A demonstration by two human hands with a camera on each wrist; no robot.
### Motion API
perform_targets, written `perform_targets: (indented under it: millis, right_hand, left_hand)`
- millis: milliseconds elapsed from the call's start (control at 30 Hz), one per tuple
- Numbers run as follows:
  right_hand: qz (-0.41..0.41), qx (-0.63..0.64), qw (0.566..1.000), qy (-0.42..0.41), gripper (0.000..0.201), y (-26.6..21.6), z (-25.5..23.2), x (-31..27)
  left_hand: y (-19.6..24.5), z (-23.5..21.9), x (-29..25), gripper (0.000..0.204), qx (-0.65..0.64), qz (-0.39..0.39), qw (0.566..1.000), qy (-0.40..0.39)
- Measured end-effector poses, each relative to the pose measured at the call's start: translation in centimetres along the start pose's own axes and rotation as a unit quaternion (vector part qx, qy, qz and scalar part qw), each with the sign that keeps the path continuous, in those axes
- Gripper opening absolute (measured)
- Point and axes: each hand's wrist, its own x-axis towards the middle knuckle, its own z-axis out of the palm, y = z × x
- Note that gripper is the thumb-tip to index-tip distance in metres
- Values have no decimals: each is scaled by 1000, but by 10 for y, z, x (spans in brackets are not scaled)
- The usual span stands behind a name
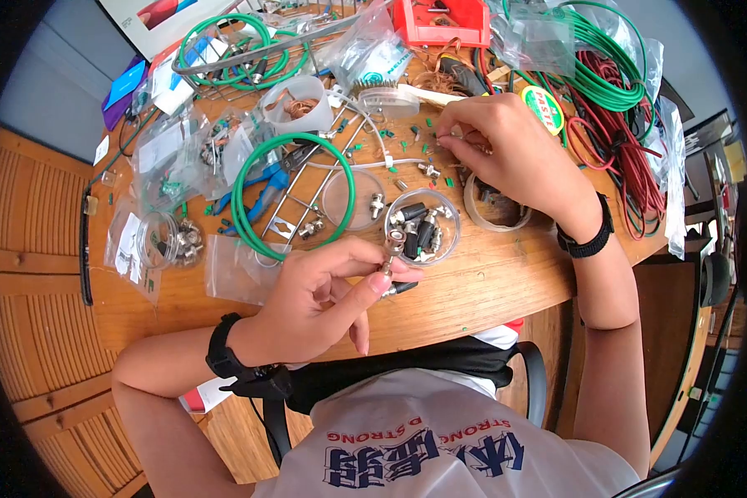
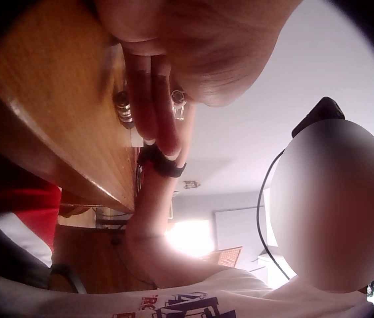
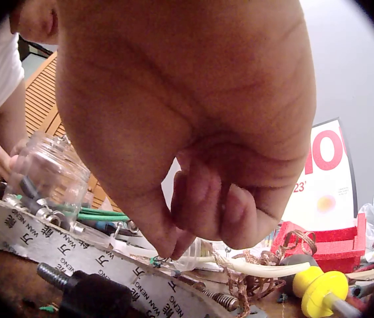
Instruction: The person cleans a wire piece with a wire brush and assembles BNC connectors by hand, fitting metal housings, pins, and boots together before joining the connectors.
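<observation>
Taking the clear dish (image 1: pixel 458 239) of connectors as the dial's centre in the head view, with 12 farthest from the person, the left hand (image 1: pixel 319 286) sits at 8 o'clock. Its grip is clamped: thumb and fingers pinch a small metal connector (image 1: pixel 394 244), held in the air so that it overlaps the dish's rim at 8 o'clock. The right hand (image 1: pixel 510 145) is out at 1 o'clock, fingers bent and thumb tip close to the fingertips; I cannot tell whether they meet or pinch anything.

The likeliest mishap is a slip. The connector is smooth, round and pinched near the tips, so a small twist could drop it into the dish, where it would mix with similar pieces, or onto the table (image 1: pixel 490 286), where it could roll towards the near edge at 6 o'clock. A loose black-bodied connector (image 1: pixel 404 288) at 7 o'clock lies just beside the left hand, and a careless finger could nudge it the same way.

On the right, anything tiny let go could be lost among the green scraps (image 1: pixel 449 182). Lowering that wrist without looking might also knock the printed ring (image 3: pixel 107 262) beneath it, or jolt the dish at its 3 o'clock side.
</observation>
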Motion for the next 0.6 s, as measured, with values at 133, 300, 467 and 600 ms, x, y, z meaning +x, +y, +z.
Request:
perform_targets:
  millis: [133,300,467,600]
  right_hand:
    - [3,15,1000,10,8,0,3,0]
    - [8,-21,999,40,14,-21,-26,2]
    - [-144,195,957,-158,22,-107,-71,-37]
    - [-78,502,722,-470,80,-214,20,-73]
  left_hand:
    - [1,-1,-1,18,6,16,1000,2]
    - [5,-1,-4,19,11,38,999,29]
    - [6,0,-7,20,16,105,992,68]
    - [16,6,-3,22,49,129,986,94]
